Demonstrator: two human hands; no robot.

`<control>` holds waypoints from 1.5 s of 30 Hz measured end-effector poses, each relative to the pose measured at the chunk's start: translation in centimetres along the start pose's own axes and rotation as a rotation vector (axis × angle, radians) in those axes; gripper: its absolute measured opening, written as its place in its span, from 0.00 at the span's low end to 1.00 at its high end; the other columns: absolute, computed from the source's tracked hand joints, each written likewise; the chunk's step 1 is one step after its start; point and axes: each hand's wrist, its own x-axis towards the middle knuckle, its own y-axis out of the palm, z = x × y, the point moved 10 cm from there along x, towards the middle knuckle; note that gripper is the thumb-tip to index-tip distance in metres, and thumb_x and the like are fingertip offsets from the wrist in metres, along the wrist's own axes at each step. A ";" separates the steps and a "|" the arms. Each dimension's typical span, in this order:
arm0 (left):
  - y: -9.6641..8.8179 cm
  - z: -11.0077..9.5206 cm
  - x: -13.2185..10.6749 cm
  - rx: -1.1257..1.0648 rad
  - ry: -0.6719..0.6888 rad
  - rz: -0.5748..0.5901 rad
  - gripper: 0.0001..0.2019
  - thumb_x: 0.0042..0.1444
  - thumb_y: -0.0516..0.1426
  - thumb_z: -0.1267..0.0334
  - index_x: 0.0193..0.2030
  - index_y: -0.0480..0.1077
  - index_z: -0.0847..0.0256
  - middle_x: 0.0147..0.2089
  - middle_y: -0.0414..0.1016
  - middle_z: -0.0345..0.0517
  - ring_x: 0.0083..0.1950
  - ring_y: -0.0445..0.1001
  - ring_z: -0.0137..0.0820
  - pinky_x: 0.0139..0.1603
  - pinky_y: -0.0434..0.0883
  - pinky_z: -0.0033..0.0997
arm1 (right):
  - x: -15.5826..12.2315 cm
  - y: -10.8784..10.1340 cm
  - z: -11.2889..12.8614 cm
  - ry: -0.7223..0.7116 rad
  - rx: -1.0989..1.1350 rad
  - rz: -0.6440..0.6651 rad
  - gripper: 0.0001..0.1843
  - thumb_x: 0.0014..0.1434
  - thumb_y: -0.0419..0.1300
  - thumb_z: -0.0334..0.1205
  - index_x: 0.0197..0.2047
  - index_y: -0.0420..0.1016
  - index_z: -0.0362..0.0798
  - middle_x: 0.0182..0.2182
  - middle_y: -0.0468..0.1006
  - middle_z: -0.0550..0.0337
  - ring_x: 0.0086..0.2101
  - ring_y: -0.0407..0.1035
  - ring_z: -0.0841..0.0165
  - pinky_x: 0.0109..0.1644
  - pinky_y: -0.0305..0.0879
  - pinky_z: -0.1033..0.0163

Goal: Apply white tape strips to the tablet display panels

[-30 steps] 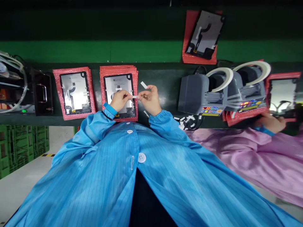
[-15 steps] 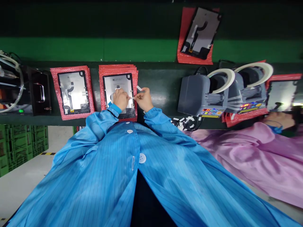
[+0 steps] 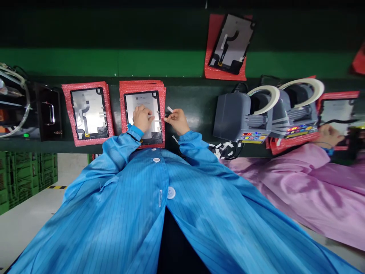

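Note:
A silver tablet back panel lies on a stack of red bubble-wrap sheets on the dark bench. My left hand rests on the panel with fingers curled, pressing a white tape strip onto it. My right hand sits just right of the panel, pinching the strip's other end. A second white strip sticks up from my right fingers.
Another panel on red wrap lies to the left, a third on the green belt behind. Two grey tape dispensers stand at right, with tape scraps before them. A co-worker in a pink sleeve works at right.
Both hands have lowered from above the panel onto it, bringing the strip down to its right part. The panel on the belt has drifted left.

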 end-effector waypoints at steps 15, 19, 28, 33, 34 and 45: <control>-0.6 -0.3 1.6 -0.302 0.192 0.074 0.09 0.57 0.58 0.65 0.26 0.68 0.60 0.30 0.68 0.42 0.41 0.69 0.35 0.50 0.66 0.37 | -1.0 1.4 4.9 -0.175 -0.168 0.137 0.15 0.51 0.66 0.50 0.33 0.71 0.47 0.24 0.71 0.65 0.28 0.65 0.72 0.36 0.63 0.64; 0.1 0.1 1.7 -0.351 0.169 0.093 0.09 0.57 0.58 0.64 0.26 0.69 0.60 0.30 0.69 0.42 0.40 0.69 0.34 0.48 0.67 0.36 | -0.4 2.1 5.1 -0.206 -0.217 0.157 0.17 0.50 0.67 0.52 0.28 0.69 0.47 0.24 0.71 0.64 0.28 0.65 0.71 0.37 0.63 0.63; 1.1 -0.2 1.3 -0.033 -0.019 0.110 0.08 0.59 0.58 0.65 0.29 0.71 0.61 0.43 0.75 0.53 0.55 0.68 0.46 0.55 0.64 0.46 | 1.1 2.4 3.8 -0.234 -0.452 0.079 0.07 0.52 0.59 0.31 0.25 0.66 0.48 0.26 0.67 0.62 0.32 0.64 0.68 0.43 0.64 0.59; 1.2 -1.0 0.8 0.055 -0.020 0.122 0.08 0.61 0.56 0.64 0.31 0.72 0.62 0.47 0.74 0.56 0.60 0.65 0.52 0.57 0.63 0.50 | 1.3 2.3 2.7 -0.170 -0.455 0.065 0.08 0.51 0.59 0.29 0.24 0.66 0.48 0.27 0.66 0.61 0.32 0.63 0.67 0.46 0.64 0.58; 1.2 -1.0 0.8 0.053 -0.015 0.121 0.08 0.61 0.56 0.64 0.31 0.71 0.62 0.46 0.74 0.56 0.59 0.65 0.52 0.57 0.63 0.51 | 1.3 2.3 2.6 -0.164 -0.451 0.066 0.08 0.51 0.59 0.29 0.24 0.66 0.49 0.27 0.66 0.61 0.32 0.63 0.67 0.46 0.64 0.58; 1.4 -0.6 0.7 -0.026 0.031 0.003 0.07 0.56 0.61 0.64 0.30 0.67 0.60 0.45 0.73 0.56 0.57 0.65 0.53 0.56 0.63 0.52 | 0.8 2.0 -1.8 0.207 -0.023 0.015 0.23 0.41 0.72 0.47 0.22 0.58 0.50 0.16 0.62 0.71 0.21 0.58 0.74 0.28 0.58 0.66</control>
